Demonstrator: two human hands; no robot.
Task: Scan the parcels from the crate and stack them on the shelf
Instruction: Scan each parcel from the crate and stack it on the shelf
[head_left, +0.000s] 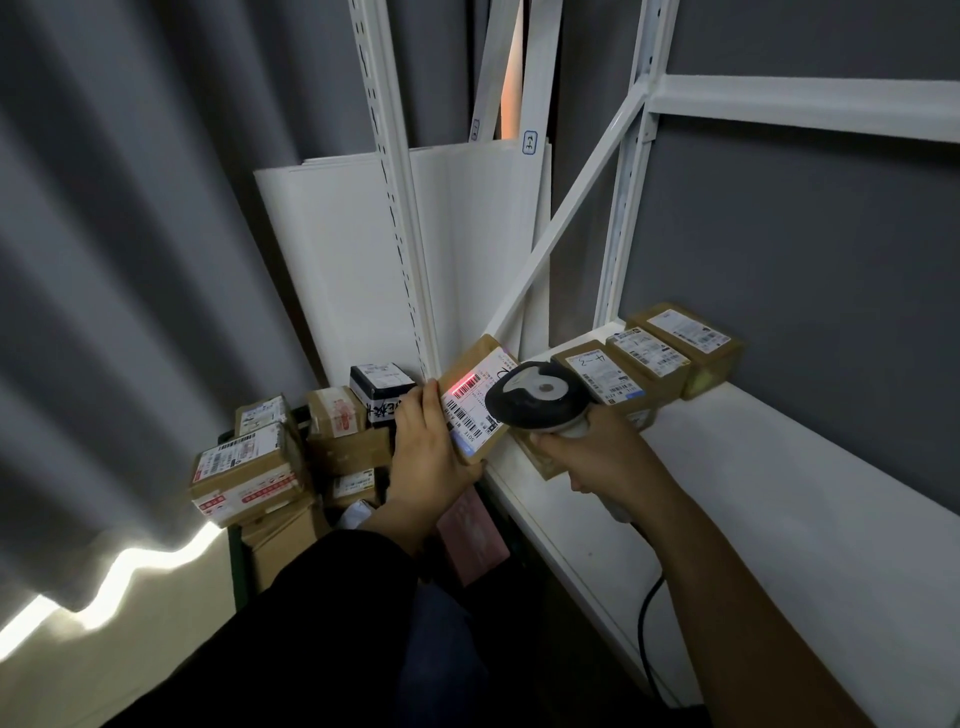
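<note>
While left hand (426, 447) grips brown parcel (474, 401) — white label, red scan line — right hand (597, 457) clasps scanner (540, 396).

Brown parcel (475, 400), white label, red scan glow; white shelf (779, 519)

You face one shelf (779, 493); at its back stand three brown parcels (647, 358) in a row; a fourth box (540, 465) shows partly at the shelf's left front, under your right hand (597, 457); that makes four on the shelf; one more parcel (475, 400) sits in your left hand (426, 457), just off the shelf's left end; you hold one scanner (537, 397); left of the shelf stands one crate (238, 566); its heap shows one black box (382, 389), at least five brown boxes (244, 467) and one pink packet (472, 535); those buried beneath cannot be counted.
</note>
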